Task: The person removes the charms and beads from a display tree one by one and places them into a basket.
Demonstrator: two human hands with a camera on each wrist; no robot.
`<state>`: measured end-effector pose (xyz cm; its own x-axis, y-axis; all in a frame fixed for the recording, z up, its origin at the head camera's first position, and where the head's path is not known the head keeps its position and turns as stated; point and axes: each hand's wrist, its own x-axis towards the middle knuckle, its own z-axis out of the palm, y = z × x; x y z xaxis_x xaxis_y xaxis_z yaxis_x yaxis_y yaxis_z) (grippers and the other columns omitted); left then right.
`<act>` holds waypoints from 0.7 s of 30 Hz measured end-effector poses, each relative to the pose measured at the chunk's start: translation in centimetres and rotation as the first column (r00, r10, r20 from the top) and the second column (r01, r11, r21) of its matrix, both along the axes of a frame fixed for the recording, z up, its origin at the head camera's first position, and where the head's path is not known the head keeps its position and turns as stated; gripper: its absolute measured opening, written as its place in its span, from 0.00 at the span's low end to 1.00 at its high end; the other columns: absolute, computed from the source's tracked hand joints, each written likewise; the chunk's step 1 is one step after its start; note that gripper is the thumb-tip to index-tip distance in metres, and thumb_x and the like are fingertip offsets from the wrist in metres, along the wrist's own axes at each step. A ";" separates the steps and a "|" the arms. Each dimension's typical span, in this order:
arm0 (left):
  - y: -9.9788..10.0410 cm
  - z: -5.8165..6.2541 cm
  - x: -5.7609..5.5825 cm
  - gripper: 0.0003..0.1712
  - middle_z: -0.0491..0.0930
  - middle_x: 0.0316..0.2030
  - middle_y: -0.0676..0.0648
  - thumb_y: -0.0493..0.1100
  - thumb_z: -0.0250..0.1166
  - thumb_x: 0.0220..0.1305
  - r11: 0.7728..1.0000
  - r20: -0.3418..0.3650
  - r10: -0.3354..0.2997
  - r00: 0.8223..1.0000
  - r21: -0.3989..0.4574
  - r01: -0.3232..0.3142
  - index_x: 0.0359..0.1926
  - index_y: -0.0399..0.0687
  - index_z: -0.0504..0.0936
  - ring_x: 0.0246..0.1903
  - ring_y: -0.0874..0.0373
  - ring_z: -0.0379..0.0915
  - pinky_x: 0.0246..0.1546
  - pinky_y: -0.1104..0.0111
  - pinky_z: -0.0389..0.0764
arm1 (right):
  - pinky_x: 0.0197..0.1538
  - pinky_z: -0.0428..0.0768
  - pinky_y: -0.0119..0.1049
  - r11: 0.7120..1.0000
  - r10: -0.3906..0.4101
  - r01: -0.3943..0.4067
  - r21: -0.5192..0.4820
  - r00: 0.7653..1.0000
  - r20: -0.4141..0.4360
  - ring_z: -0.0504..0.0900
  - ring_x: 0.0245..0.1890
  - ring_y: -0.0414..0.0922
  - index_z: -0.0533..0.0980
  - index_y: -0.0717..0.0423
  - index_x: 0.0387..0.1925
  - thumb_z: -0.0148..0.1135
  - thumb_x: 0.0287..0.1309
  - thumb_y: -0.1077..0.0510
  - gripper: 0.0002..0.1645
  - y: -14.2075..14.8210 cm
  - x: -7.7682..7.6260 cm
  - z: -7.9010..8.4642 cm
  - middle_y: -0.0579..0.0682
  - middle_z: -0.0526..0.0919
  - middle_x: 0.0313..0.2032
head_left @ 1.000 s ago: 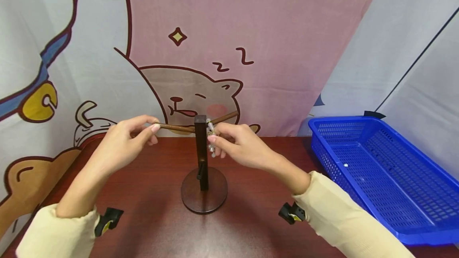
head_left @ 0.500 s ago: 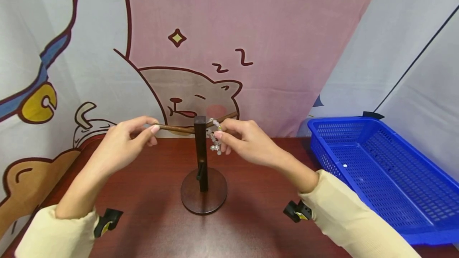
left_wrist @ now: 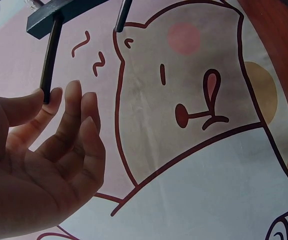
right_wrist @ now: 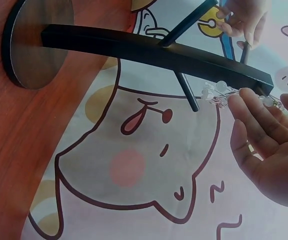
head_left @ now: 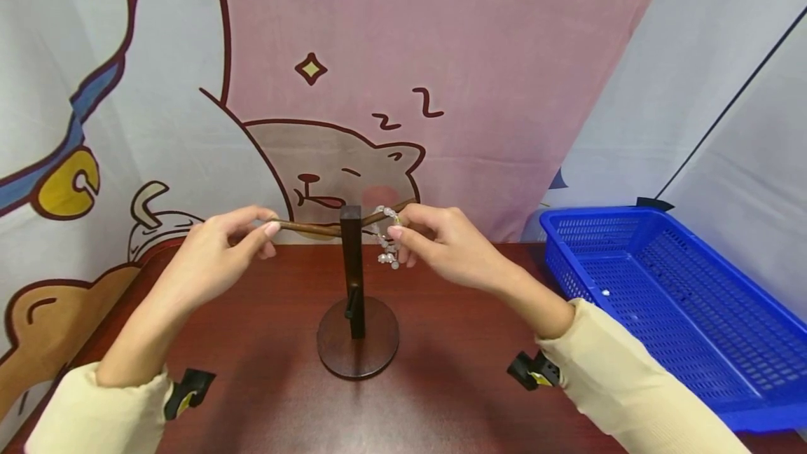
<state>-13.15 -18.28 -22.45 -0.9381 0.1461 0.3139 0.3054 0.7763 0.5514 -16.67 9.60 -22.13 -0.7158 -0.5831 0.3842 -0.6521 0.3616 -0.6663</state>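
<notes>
A dark wooden stand (head_left: 352,272) has an upright post with thin pegs sticking out to both sides, on a round base (head_left: 372,359). My left hand (head_left: 217,254) pinches the tip of the upper left peg (head_left: 309,228) between thumb and forefinger; the left wrist view shows its other fingers loosely bent. Right of the post, my right hand (head_left: 454,251) pinches a bracelet of clear and whitish beads (head_left: 387,258). Its beads cross over the upper right peg (head_left: 408,205), and part of the loop dangles below. In the right wrist view the fingertips partly cover the bracelet (right_wrist: 220,90).
A blue perforated plastic basket (head_left: 583,258) stands at the right, with a small white bit inside it. A lower peg (head_left: 352,302) juts toward me from the post. Behind the reddish-brown table (head_left: 441,384) hangs a cartoon-printed cloth (head_left: 504,90).
My right hand has moved right, away from the post, taking the bracelet outward along the upper right peg. My left hand keeps its pinch on the left peg tip.
</notes>
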 end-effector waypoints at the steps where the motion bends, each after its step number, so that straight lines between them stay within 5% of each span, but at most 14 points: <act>1: 0.0 0.0 0.0 0.13 0.81 0.24 0.53 0.50 0.52 0.67 1.000 0.000 -0.001 1.000 0.001 0.001 0.44 0.50 0.78 0.27 0.57 0.74 0.30 0.63 0.68 | 0.27 0.75 0.34 1.000 0.000 0.000 0.000 1.000 -0.001 0.78 0.21 0.41 0.75 0.58 0.28 0.55 0.62 0.61 0.08 0.1 0.0 0.1 0.46 0.80 0.19; 21: 0.0 -0.1 0.0 0.13 0.81 0.24 0.53 0.49 0.52 0.67 1.000 -0.012 -0.008 1.000 0.000 0.008 0.44 0.49 0.78 0.27 0.56 0.73 0.30 0.63 0.68 | 0.28 0.76 0.36 1.000 -0.027 0.027 0.011 1.000 -0.015 0.79 0.22 0.41 0.76 0.59 0.29 0.54 0.62 0.61 0.08 1.2 0.2 1.0 0.47 0.80 0.20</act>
